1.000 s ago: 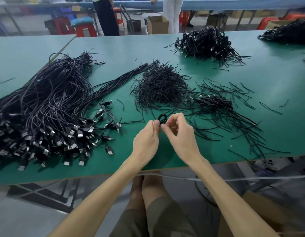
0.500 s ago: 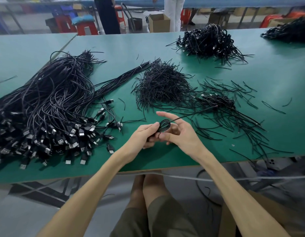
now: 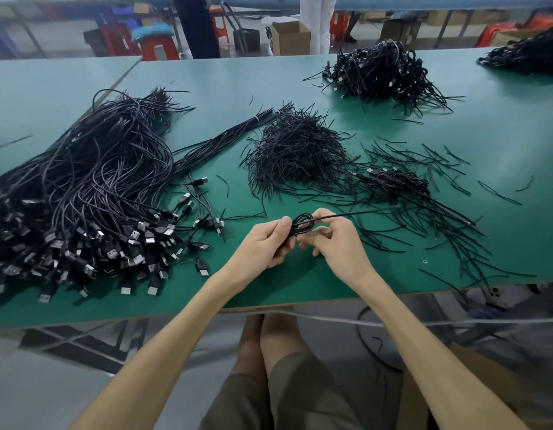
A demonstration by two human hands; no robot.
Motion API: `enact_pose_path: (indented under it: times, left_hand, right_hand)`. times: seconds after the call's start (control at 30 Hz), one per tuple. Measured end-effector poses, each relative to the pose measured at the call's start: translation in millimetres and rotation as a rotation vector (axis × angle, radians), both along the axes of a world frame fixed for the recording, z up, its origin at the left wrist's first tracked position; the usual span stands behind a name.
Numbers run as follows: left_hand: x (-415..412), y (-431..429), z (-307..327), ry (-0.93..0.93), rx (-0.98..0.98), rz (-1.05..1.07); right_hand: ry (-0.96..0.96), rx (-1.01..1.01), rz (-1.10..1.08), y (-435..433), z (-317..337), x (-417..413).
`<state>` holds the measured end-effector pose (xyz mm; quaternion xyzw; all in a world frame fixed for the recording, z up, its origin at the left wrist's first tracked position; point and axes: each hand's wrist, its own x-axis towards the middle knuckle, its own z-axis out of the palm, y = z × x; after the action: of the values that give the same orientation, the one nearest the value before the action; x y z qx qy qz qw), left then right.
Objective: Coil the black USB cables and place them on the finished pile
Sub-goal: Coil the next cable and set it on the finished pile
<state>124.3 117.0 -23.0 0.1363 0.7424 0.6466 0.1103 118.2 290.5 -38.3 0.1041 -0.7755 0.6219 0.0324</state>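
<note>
1. A green desk (image 3: 300, 76) fills the view. Behind it is a workshop floor with red stools (image 3: 158, 46), a cardboard box (image 3: 289, 37) and the legs of two standing people.
2. A tie heap (image 3: 296, 153) of short black strands sits mid-desk. Left of it sprawl loose USB cables (image 3: 92, 193), plugs toward the near edge. Beyond it to the right lies the finished pile (image 3: 380, 72).
3. The coiled cable (image 3: 302, 225) is held just in front of the tie heap.
4. The left hand (image 3: 262, 243) grips the coil, thumb on top. The right hand (image 3: 337, 243) pinches it with curled fingers.
5. Its free tail (image 3: 346, 215) runs straight out to the right and slightly away, so the long axis lies roughly across the desk.
</note>
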Motion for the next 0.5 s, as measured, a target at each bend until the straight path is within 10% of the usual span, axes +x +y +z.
enact_pose_path:
  times: [0.5]
  left_hand:
    - [4.6,0.8,0.6,0.030,-0.183,0.037]
  right_hand:
    - [0.252,0.256,-0.159,-8.9,-0.7,9.2]
